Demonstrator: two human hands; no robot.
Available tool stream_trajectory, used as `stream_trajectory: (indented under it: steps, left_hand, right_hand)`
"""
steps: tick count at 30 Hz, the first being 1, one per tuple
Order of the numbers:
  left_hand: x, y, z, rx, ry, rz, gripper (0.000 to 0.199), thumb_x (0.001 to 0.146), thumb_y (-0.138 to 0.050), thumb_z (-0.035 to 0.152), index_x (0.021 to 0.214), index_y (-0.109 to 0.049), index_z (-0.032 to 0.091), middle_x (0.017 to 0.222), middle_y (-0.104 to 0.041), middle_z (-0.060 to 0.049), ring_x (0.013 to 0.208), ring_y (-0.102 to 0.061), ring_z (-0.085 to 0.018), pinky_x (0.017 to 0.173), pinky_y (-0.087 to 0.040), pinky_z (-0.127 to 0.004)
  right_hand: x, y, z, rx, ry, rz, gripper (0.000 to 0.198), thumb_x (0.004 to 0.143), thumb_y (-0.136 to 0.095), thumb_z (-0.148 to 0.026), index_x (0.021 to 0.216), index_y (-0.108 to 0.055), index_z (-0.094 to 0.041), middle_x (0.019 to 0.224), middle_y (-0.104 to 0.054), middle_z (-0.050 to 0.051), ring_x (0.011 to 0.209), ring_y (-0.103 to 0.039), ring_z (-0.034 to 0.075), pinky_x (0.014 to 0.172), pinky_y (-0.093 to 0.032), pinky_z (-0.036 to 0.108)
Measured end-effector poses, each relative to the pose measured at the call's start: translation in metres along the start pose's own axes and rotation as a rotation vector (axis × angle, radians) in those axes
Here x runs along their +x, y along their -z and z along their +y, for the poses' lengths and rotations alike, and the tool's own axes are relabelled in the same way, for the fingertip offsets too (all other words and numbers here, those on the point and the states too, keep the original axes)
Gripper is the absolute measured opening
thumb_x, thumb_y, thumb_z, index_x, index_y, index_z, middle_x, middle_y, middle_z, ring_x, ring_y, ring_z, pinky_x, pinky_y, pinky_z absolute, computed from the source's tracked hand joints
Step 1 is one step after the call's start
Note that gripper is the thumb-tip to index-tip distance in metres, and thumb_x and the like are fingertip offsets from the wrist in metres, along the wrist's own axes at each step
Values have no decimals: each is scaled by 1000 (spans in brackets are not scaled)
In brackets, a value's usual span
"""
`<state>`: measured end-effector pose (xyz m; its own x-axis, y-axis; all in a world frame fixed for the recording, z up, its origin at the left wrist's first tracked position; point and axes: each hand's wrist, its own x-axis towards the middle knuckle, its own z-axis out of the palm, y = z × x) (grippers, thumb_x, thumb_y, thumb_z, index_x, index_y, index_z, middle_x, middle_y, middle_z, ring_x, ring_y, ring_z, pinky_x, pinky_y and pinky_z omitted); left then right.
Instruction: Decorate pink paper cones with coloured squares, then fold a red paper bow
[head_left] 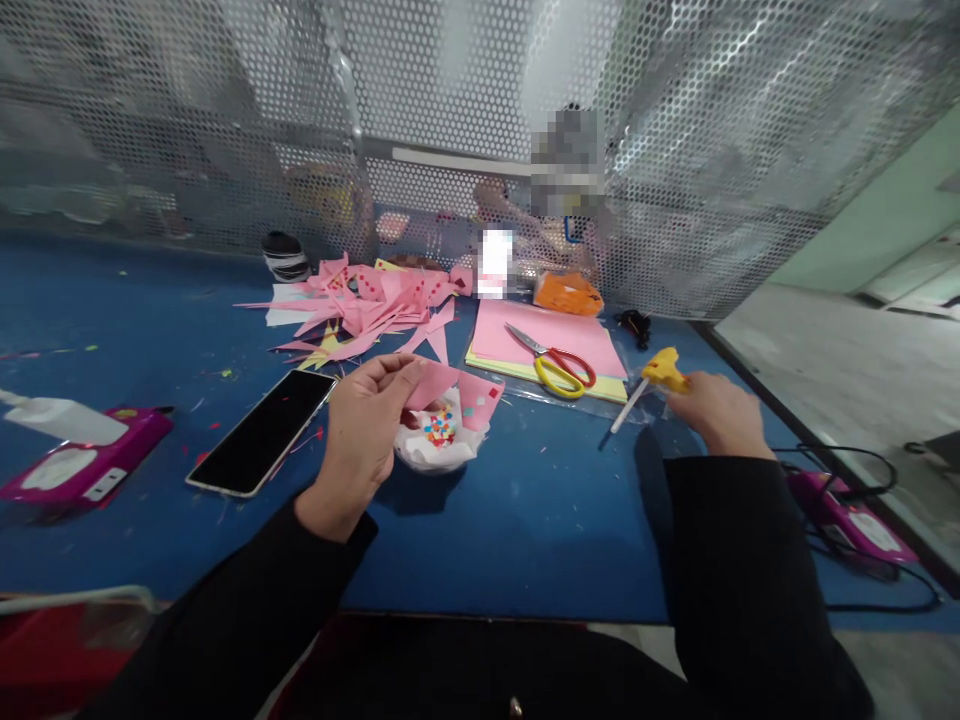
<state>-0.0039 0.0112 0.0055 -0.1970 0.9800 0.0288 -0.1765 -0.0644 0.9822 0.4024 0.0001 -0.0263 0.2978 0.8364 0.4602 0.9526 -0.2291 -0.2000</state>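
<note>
My left fingers (pixel 381 378) are pinched on a pink paper piece (pixel 435 384), at the far rim of a small bowl (pixel 442 460) lined with white tissue. A dotted pink flap (pixel 478 402) stands up just right of it; I can't tell whether the two are joined. Coloured bits (pixel 438 430) lie inside the bowl. My right fingers (pixel 699 392) are curled on the end of a yellow glue gun (pixel 661 368), well right of the bowl and slightly beyond it, its white stick (pixel 628 408) pointing back toward the bowl; whether it touches the desk (pixel 555 530) I can't tell.

I have an open stretch of blue surface from the bowl to the near edge, and another to its right, below the glue gun. To the bowl's left the way is tighter: a phone (pixel 262 432) lies there at a slant, with a magenta box (pixel 64 475) farther left. Beyond the bowl, cut pink pieces (pixel 386 305) heap toward the perforated screen (pixel 450 60). Right of and beyond the bowl, red-and-yellow scissors (pixel 559 368) lie on pink sheets (pixel 499 335), handles toward me. The desk's right edge runs far right of the bowl, beside a second magenta box (pixel 855 520) and its black cable (pixel 881 607).
</note>
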Motion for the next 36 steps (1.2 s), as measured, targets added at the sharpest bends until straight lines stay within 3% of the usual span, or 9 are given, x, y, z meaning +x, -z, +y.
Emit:
stream_trajectory:
  steps: [3, 11, 15, 21, 26, 28, 29, 33, 36]
  left_hand:
    - [0, 0, 0, 29, -31, -3, 23, 72, -79, 34, 83, -69, 16, 64, -67, 2, 43, -63, -11, 35, -37, -17]
    - [-1, 0, 0, 52, -12, -78, 22, 73, -78, 35, 81, -69, 17, 58, -64, 3, 42, -62, -12, 33, -33, -18]
    - [-1, 0, -1, 37, 16, -119, 29, 70, -81, 38, 85, -69, 17, 61, -66, 2, 45, -65, -13, 34, -34, -17]
    - [-5, -1, -1, 19, 49, -181, 31, 68, -82, 34, 92, -70, 17, 69, -72, 0, 52, -68, -14, 39, -43, -17]
    - [-12, -3, 3, -4, 116, -204, 29, 68, -83, 31, 92, -72, 16, 70, -73, 0, 53, -69, -14, 44, -48, -18]
    - [-14, -4, 4, -4, 124, -214, 28, 70, -82, 32, 90, -72, 16, 71, -74, -1, 54, -70, -14, 44, -47, -18]
    - [-15, -4, 4, 0, 123, -225, 27, 71, -82, 33, 90, -72, 16, 71, -74, -1, 55, -71, -15, 44, -47, -17]
    - [-16, -4, 5, 27, 117, -249, 25, 73, -81, 34, 88, -73, 16, 72, -75, -3, 56, -71, -15, 45, -48, -18]
    - [-17, -4, 5, 56, 104, -247, 24, 74, -80, 36, 88, -73, 17, 72, -75, -4, 56, -70, -15, 46, -50, -19]
  right_hand:
    - [0, -4, 1, -91, -132, -66, 28, 73, -62, -17, 54, -43, -24, 56, -49, 4, 68, -62, 29, 64, -32, 45]
    - [1, -8, -14, -131, -283, -22, 3, 76, -63, -13, 74, -65, -13, 82, -63, 20, 90, -64, 34, 72, -31, 47]
    - [0, -4, -21, -77, -340, 30, 24, 76, -62, -11, 98, -69, -5, 93, -63, 27, 94, -62, 38, 74, -31, 48]
    - [5, 13, -41, 119, -353, 151, 45, 75, -63, -12, 121, -66, -10, 101, -63, 22, 94, -60, 32, 78, -35, 46]
    - [-17, 26, -107, 547, -215, 244, 36, 93, -54, -40, 118, -64, -15, 78, -62, 4, 69, -60, 18, 68, -48, 33]
    - [-42, 33, -139, 958, -97, 192, 29, 91, -61, -42, 106, -68, -18, 75, -63, 1, 66, -61, 16, 66, -51, 31]
    - [-56, 36, -153, 1038, -45, 103, 26, 90, -65, -41, 105, -68, -19, 81, -67, 2, 69, -65, 16, 68, -53, 31]
    - [-98, 45, -181, 1038, 141, -213, 22, 93, -62, -34, 113, -66, -25, 88, -72, 0, 70, -69, 17, 67, -58, 32]
    - [-108, 43, -184, 922, 273, -258, 12, 94, -62, -33, 102, -65, -25, 80, -69, -1, 70, -67, 17, 61, -55, 30]
